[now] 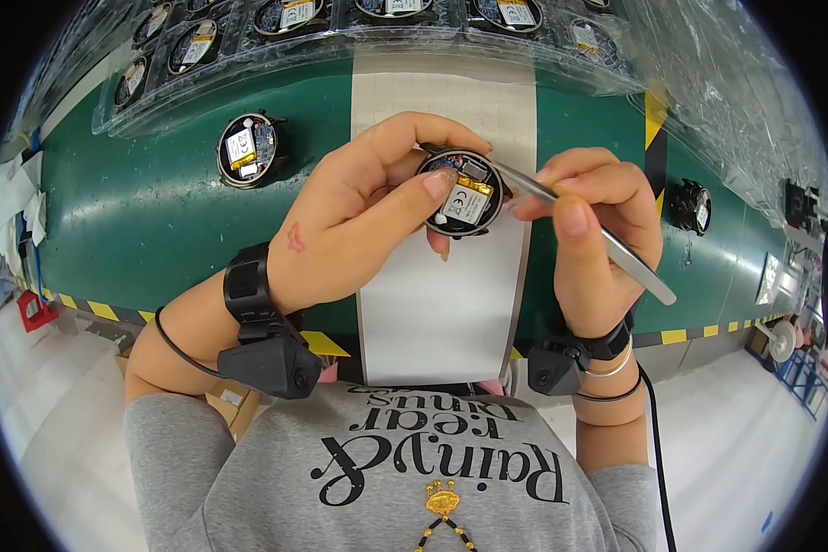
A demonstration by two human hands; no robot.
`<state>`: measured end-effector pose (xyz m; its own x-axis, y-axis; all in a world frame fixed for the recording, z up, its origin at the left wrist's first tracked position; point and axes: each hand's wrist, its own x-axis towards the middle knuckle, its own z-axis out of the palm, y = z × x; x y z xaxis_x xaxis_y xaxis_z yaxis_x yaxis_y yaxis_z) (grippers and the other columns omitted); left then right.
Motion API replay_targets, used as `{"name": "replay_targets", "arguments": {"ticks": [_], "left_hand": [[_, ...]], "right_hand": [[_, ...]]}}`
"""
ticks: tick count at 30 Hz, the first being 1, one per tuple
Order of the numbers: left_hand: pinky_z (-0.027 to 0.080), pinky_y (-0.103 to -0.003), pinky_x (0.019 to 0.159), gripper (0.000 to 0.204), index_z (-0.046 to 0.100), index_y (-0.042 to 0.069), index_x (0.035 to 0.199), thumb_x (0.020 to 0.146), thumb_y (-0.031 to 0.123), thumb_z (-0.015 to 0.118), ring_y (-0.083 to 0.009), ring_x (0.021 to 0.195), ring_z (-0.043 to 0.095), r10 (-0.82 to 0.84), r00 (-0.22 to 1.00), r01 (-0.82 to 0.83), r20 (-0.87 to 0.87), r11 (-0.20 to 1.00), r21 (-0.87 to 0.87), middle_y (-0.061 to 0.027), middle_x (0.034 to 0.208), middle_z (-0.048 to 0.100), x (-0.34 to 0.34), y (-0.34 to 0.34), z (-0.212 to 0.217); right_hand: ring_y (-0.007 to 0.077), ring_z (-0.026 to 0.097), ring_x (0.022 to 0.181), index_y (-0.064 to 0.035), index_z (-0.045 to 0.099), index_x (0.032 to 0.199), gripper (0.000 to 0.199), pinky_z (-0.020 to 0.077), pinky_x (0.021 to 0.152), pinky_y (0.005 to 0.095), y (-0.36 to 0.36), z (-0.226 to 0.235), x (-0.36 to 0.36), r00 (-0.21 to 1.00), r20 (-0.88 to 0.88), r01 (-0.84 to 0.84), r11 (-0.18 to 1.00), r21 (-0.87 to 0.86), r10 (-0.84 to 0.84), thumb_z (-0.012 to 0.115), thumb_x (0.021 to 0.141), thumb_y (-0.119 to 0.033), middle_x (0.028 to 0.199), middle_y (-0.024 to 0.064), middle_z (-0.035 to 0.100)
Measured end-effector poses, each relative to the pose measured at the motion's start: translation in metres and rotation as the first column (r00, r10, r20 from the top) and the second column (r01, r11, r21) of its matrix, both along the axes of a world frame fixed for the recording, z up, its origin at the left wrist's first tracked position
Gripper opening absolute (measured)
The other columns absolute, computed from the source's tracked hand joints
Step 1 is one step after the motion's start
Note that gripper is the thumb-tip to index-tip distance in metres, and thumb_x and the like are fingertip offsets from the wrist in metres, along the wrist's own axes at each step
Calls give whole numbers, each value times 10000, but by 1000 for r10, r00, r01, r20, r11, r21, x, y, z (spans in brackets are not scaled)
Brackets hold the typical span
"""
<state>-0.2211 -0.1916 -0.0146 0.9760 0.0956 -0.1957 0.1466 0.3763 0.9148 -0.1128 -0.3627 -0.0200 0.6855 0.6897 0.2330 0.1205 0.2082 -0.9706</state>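
My left hand (354,212) grips an opened round watch case (467,204), its thumb lying over the rim and fingers behind. Inside the case show a white-labelled battery with yellow tape and a small circuit board. My right hand (600,225) pinches a pair of metal tweezers (607,241) between thumb and fingers. The tweezers' tips reach the upper right rim of the case; whether they touch a part there I cannot tell. Both hands are above a pale strip (437,313) on the green table.
Another open watch case (247,150) lies to the left, and a dark round case (691,206) to the right. Along the far edge stands a clear plastic tray (340,44) with several watch cases. Crumpled clear film (708,83) spreads at the far right. Striped tape (102,309) borders the green table (147,212).
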Motion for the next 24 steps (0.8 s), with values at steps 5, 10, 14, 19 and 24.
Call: {"name": "replay_targets", "arguments": {"ticks": [5, 10, 14, 19, 24], "left_hand": [[440, -177, 586, 313, 473, 17, 1238, 961, 157, 434, -54, 711, 571, 42, 999, -45, 25, 993, 105, -113, 1050, 635, -2, 9, 3], [439, -168, 589, 317, 456, 12, 1248, 972, 159, 403, -51, 676, 574, 144, 985, -163, 98, 961, 222, -165, 1086, 645, -1, 18, 5], [471, -185, 629, 303, 451, 3, 1244, 981, 138, 386, -74, 757, 600, 158, 982, -183, 105, 929, 321, -175, 1091, 638, 1, 18, -3], [490, -202, 679, 248, 498, 2, 1191, 968, 93, 439, -90, 780, 606, 202, 975, -215, 89, 960, 181, -73, 1008, 626, 0, 9, -9], [499, -237, 776, 245, 490, 6, 1194, 969, 86, 434, -105, 856, 598, 227, 963, -250, 144, 954, 166, -76, 1023, 619, 7, 16, -13]], "right_hand": [[144, 577, 720, -8, 518, 881, 102, 518, 674, 281, -4, 2, 11, 991, -120, 61, 998, -23, -64, 557, 907, -99, 935, 121, 568], [129, 582, 722, -2, 527, 839, 108, 506, 656, 254, 2, 5, 8, 976, -199, -136, 957, -257, 85, 566, 895, -86, 876, 88, 576], [128, 597, 726, 2, 537, 831, 98, 501, 656, 240, 7, 5, 2, 989, -121, -126, 891, -436, 81, 593, 877, -64, 849, 73, 584], [131, 613, 731, 6, 544, 841, 78, 506, 675, 242, 6, 9, 4, 981, -194, -88, 906, -415, 7, 608, 862, -33, 860, 75, 588], [137, 632, 763, 16, 552, 856, 94, 512, 704, 246, 21, 4, -8, 964, -204, -234, 904, -357, 169, 625, 861, -42, 859, 77, 604]]}}
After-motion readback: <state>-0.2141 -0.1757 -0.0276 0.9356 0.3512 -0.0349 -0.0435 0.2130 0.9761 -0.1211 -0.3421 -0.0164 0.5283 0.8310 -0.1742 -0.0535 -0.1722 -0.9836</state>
